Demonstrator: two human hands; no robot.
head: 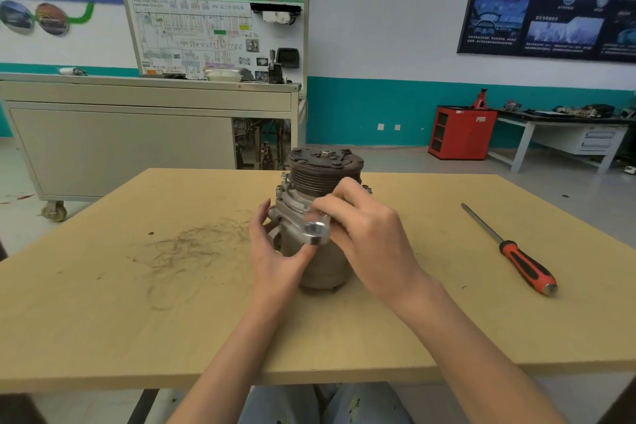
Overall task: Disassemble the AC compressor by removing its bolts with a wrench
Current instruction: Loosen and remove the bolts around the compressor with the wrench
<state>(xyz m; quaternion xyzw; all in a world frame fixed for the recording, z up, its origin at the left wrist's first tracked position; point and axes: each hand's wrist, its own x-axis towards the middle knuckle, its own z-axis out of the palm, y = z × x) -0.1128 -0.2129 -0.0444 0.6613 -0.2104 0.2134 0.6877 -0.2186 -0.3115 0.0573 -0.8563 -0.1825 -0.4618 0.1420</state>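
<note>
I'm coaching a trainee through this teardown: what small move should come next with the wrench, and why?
Probably seat the wrench on a bolt and turn a short stroke: the right hand grips it at the flange of the compressor, the left hand holds the body, and bolts stand beside the pulley.

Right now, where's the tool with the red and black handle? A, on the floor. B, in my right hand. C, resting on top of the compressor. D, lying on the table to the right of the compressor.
D: the red-and-black-handled tool lies flat on the table, right of the compressor and untouched; the right hand grips a wrench, and the left hand holds the compressor.
</note>
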